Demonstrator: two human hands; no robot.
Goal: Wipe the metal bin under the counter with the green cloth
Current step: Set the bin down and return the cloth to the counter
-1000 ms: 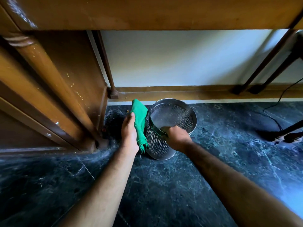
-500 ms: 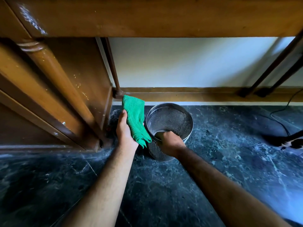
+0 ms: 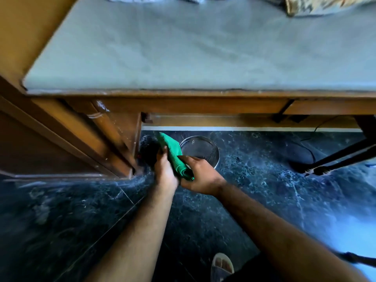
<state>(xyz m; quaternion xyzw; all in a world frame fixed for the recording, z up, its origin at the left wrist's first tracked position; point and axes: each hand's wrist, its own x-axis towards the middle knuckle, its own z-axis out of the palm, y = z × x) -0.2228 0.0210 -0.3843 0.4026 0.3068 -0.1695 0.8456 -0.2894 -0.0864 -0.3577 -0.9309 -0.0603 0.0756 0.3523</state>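
The round perforated metal bin (image 3: 203,149) stands on the dark marble floor just under the counter's front edge. My left hand (image 3: 165,169) is beside its left side, shut on the green cloth (image 3: 172,150), which runs from above my fingers down to a rolled end. That end lies over my right hand (image 3: 202,177). My right hand covers the bin's near-left rim and grips it. The bin's lower wall is hidden behind both hands.
The wooden counter with a grey top (image 3: 203,47) overhangs the bin. A wooden cabinet leg (image 3: 114,143) stands close on the left. Dark stand legs (image 3: 335,159) and a black cable (image 3: 309,147) are on the right. My sandalled foot (image 3: 221,265) is at the bottom.
The view has risen, so the counter top now shows. The cloth has swung right and its lower end now overlaps my right hand. The bin has stayed in place.
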